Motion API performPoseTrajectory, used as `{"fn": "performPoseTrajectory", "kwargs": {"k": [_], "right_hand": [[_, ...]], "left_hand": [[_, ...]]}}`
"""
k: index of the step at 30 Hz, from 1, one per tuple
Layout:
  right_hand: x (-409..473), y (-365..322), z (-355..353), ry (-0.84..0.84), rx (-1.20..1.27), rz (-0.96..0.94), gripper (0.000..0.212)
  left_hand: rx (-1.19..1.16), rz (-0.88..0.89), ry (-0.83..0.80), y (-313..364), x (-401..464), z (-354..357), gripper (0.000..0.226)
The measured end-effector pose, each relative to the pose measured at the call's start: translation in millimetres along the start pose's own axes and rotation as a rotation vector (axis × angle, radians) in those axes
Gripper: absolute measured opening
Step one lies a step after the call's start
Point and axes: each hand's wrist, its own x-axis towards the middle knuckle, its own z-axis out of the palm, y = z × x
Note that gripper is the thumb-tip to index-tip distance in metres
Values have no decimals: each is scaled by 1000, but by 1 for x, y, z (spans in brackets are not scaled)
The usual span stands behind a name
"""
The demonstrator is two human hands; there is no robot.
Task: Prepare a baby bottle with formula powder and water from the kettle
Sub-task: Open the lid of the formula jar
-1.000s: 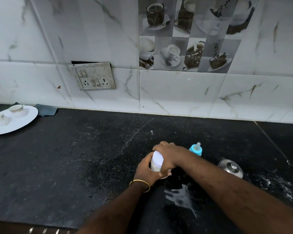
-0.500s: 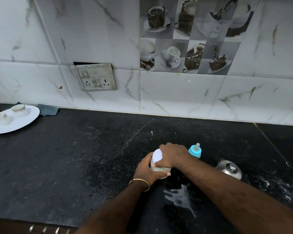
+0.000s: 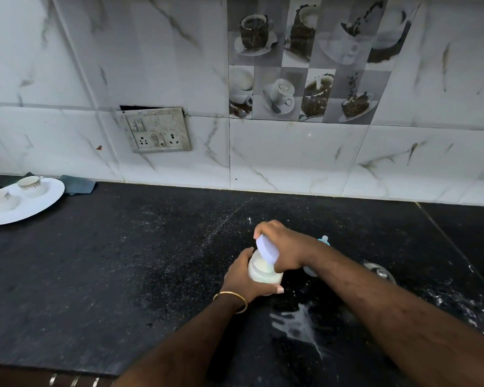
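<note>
A clear jar of pale formula powder [image 3: 263, 270] stands on the black counter [image 3: 109, 261]. My left hand [image 3: 241, 277], with a gold bangle at the wrist, wraps around the jar. My right hand [image 3: 285, 244] holds the jar's white lid [image 3: 267, 250], tilted up off the jar's mouth so the powder shows. Behind my right forearm the baby bottle's blue teat cap [image 3: 324, 240] peeks out; the bottle's body is mostly hidden. A steel kettle lid [image 3: 379, 272] shows to the right, partly covered by my arm.
A white spill [image 3: 299, 325] lies on the counter just in front of the jar. A white plate [image 3: 39, 205] with two small cups sits at far left, a folded cloth [image 3: 77, 185] beside it. A socket panel [image 3: 158, 129] is on the tiled wall.
My right hand has lifted and tilted the lid off the jar, which was covered before. The left hand has kept its hold on the jar.
</note>
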Motion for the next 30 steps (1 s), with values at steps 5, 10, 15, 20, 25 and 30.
{"fn": "performPoseTrajectory", "kwargs": {"k": [5,10,15,20,25,30], "right_hand": [[-1,5,-3,159,478,-28,85],[2,1,4,241,678,-121,82],[6,-9,20,285,703,-149,85],[10,-13,29,195,593,-141,108],[6,4,28,264,591,-91,93],[-1,33,16,409,578,-31,72]], "left_hand": [[-2,46,37,25,9,-25,119],[-246,146,-69,57,8,-55,61],[-277,102,9,58,7,-70,69],[-136,-19,134,35,-1,-76,84],[330,-193,137,-7,-23,-68,83],[629,-276,-86,-27,-34,-43,92]]}}
